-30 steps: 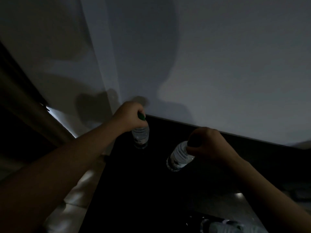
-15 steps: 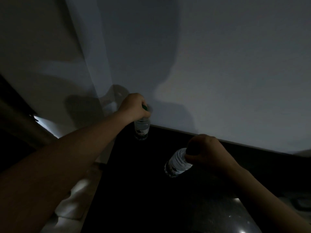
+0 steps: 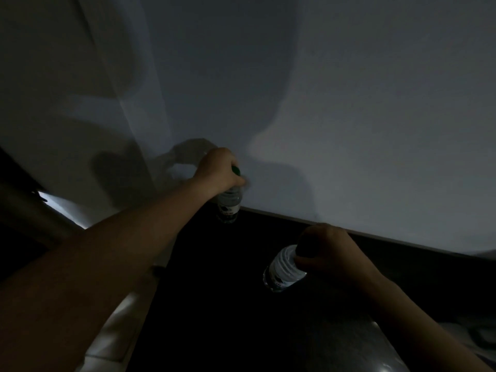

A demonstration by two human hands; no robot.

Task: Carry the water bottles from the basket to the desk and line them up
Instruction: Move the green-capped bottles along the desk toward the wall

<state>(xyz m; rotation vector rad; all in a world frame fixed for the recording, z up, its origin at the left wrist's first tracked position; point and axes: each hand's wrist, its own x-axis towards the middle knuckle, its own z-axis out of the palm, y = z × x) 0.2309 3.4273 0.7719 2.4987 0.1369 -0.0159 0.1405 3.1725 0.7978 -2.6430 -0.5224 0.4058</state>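
My left hand (image 3: 218, 171) grips 1 bottle (image 3: 229, 208) by its neck at the bench's (image 3: 214, 304) back edge against the wall (image 3: 349, 116); my right hand (image 3: 326, 253) clasps a tilted bottle (image 3: 281, 272) nearer me, ready to line up.

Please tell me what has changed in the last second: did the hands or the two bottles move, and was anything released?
The left hand has carried its bottle further back, toward the wall at the far edge of the dark desk. The right hand and its bottle shifted only slightly, and that bottle is tilted as before. Nothing was released: each hand still grips its bottle near the top. The camera also moved, so small shifts are uncertain.
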